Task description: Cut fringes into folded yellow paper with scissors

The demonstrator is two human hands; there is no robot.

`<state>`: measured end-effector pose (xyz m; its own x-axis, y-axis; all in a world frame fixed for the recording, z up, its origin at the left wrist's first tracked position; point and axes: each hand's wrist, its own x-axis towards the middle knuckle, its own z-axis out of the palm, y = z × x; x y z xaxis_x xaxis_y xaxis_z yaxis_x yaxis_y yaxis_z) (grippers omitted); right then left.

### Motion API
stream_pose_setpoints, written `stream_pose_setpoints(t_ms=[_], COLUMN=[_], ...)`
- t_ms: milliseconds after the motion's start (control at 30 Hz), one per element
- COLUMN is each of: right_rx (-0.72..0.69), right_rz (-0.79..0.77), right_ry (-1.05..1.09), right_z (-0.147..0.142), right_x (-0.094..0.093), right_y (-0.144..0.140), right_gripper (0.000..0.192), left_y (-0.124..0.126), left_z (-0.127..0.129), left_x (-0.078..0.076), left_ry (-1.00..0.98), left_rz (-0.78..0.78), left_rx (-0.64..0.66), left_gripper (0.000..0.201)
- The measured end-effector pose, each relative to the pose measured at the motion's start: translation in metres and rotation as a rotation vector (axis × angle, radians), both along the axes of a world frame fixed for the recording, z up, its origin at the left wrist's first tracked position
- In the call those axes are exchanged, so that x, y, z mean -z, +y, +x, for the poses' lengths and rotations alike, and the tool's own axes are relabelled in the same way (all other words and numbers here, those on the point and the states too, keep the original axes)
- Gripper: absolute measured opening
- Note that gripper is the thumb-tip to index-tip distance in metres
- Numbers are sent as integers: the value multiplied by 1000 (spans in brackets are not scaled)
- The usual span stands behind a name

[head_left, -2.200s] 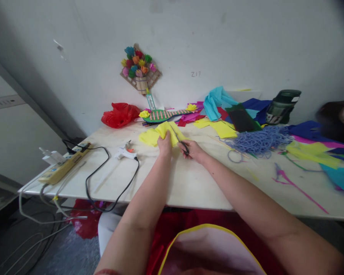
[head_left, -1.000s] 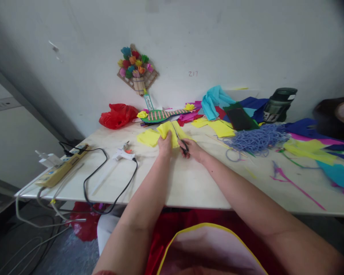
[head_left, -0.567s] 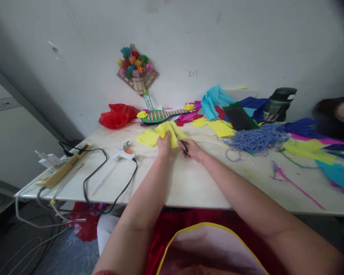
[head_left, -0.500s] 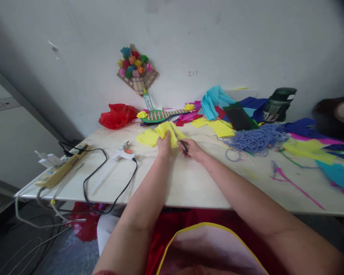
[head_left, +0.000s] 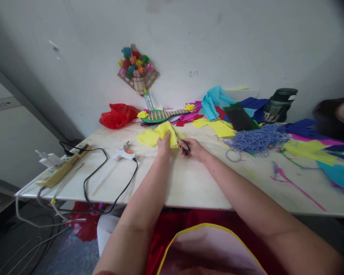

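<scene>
My left hand (head_left: 164, 146) pinches a folded piece of yellow paper (head_left: 166, 132) that stands up from the white table (head_left: 186, 181). My right hand (head_left: 193, 149) grips black-handled scissors (head_left: 181, 141), whose blades point up into the paper's right edge. More yellow sheets (head_left: 148, 137) lie flat just left of the held piece.
A white glue gun (head_left: 123, 153) with a black cord and a power strip (head_left: 61, 167) lie at the left. Coloured paper, a purple yarn pile (head_left: 258, 139), a dark bottle (head_left: 279, 105) and a red bag (head_left: 117, 114) line the back. Another person's head shows at the right edge.
Both hands stay almost in place on the yellow paper; the right hand with the scissors has drawn slightly back toward me along the paper's edge.
</scene>
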<state>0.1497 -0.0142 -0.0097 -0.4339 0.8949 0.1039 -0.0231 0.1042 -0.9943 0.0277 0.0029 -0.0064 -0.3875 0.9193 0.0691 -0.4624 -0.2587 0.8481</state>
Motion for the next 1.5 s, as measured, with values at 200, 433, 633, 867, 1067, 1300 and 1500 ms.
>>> stream_pose_setpoints(t_ms=[200, 433, 633, 867, 1067, 1300, 1500], right_rx=[-27, -15, 28, 62, 94, 82, 83], right_rz=[6, 16, 27, 34, 25, 32, 34], right_ry=[35, 13, -8, -6, -8, -10, 8], right_z=[3, 5, 6, 3, 1, 1, 1], right_x=[-3, -5, -4, -4, -8, -8, -8], right_y=[0, 0, 3, 4, 0, -1, 0], right_gripper=[36, 33, 32, 29, 29, 31, 32], left_y=[-4, -5, -7, -5, -4, -6, -5], left_z=[1, 3, 6, 6, 6, 6, 6], left_x=[-5, -5, -5, -3, -3, -4, -4], left_ry=[-31, -58, -26, -18, -32, -29, -31], left_rz=[23, 35, 59, 79, 101, 68, 81], left_rx=[38, 80, 99, 93, 107, 99, 89], left_gripper=[26, 26, 25, 28, 30, 29, 30])
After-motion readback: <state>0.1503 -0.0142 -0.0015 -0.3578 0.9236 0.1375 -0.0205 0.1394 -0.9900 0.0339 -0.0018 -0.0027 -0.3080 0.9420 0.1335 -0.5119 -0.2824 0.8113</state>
